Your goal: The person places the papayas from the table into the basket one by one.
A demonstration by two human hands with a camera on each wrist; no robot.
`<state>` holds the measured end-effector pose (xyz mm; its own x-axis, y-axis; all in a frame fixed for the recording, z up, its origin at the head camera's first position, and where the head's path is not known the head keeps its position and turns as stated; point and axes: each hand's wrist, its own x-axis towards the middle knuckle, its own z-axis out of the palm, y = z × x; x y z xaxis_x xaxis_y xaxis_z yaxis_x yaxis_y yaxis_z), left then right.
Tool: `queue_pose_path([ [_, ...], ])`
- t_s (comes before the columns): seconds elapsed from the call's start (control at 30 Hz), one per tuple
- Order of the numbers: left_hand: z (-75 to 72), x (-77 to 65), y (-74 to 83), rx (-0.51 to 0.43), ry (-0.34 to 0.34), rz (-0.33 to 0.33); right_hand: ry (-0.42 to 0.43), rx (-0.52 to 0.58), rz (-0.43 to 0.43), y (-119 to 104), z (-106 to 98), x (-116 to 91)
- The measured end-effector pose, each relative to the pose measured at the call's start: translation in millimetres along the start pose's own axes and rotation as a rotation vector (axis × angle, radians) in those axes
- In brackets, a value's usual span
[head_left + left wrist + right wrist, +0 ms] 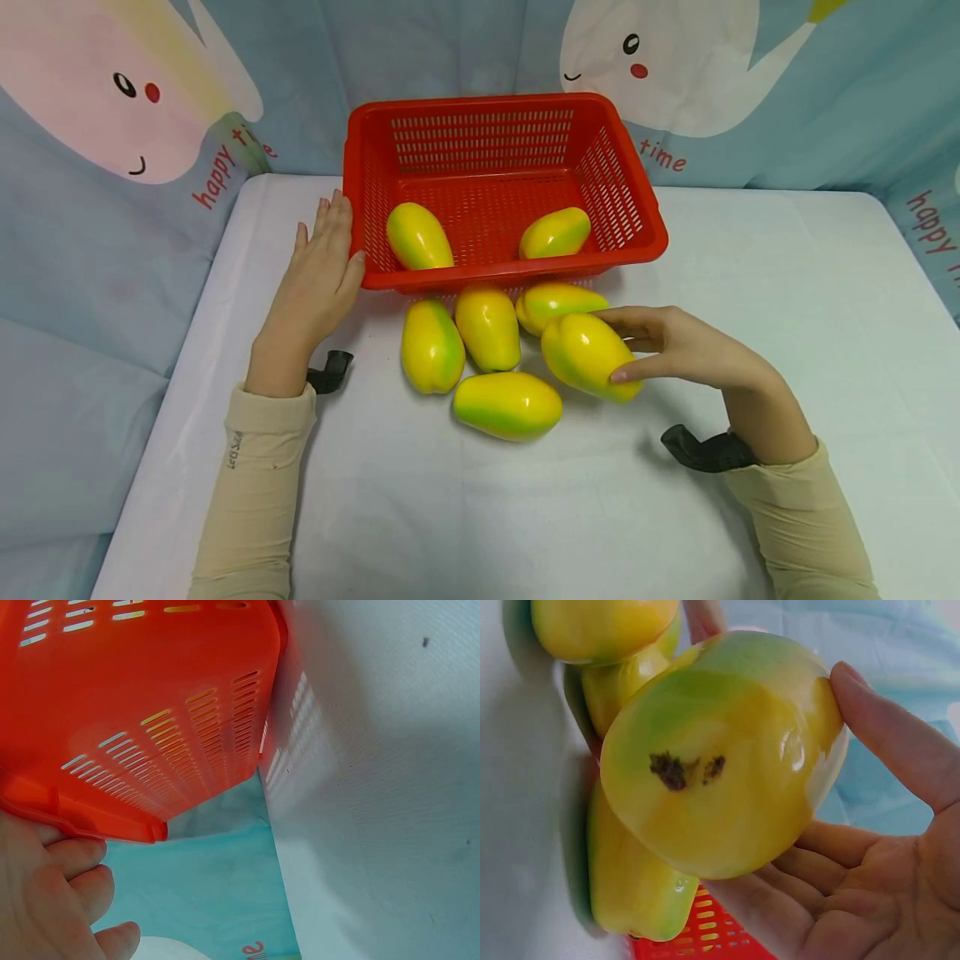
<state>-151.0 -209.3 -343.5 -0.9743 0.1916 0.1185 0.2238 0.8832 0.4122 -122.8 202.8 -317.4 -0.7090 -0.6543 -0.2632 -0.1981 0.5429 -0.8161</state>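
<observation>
My right hand (678,348) holds a yellow-green mango (587,354) between thumb and fingers, in front of the basket's right half. In the right wrist view that mango (727,757) shows dark marks on its end. My left hand (318,271) lies with straight fingers along the left side of the red slotted basket (502,271), touching its rim. Two mangoes lie inside, one on the left (418,236) and one on the right (557,233). Several more lie on the table before it, among them a mango (507,406) lying crosswise nearest to me.
A white cloth covers the table (787,317). Behind the basket hangs a blue curtain (450,50) with whale prints. Black curved camera mounts (705,450) sit at both wrists. Two mangoes stand close together below the basket's front wall, beside a third partly behind the held one.
</observation>
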Motion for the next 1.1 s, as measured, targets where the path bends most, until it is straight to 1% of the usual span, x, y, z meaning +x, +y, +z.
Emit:
queue_pose_path([
  [0.23,-1.9,-0.8,-0.5,0.001,0.002,-0.004,0.005,0.115,-0.004,-2.2,-1.0,0.7],
  [0.37,-2.6,-1.5,-1.0,-0.009,0.009,0.005,0.015,0.174,-0.016,-2.4,-1.5,1.2],
  [0.53,-1.9,-1.3,-1.0,-0.021,0.008,0.013,0.049,0.226,-0.011,-3.0,-2.4,0.1],
  [0.67,-0.5,-1.3,-0.9,-0.024,0.006,0.017,0.094,0.240,0.003,-4.6,-4.1,-0.5],
  [0.77,0.2,-1.1,-1.0,-0.020,0.012,0.020,0.109,0.237,-0.010,-6.4,-5.9,1.7],
  [1.1,-0.2,-1.9,0.1,-0.022,0.015,0.022,0.146,0.229,-0.063,-23.1,-12.7,20.5],
])
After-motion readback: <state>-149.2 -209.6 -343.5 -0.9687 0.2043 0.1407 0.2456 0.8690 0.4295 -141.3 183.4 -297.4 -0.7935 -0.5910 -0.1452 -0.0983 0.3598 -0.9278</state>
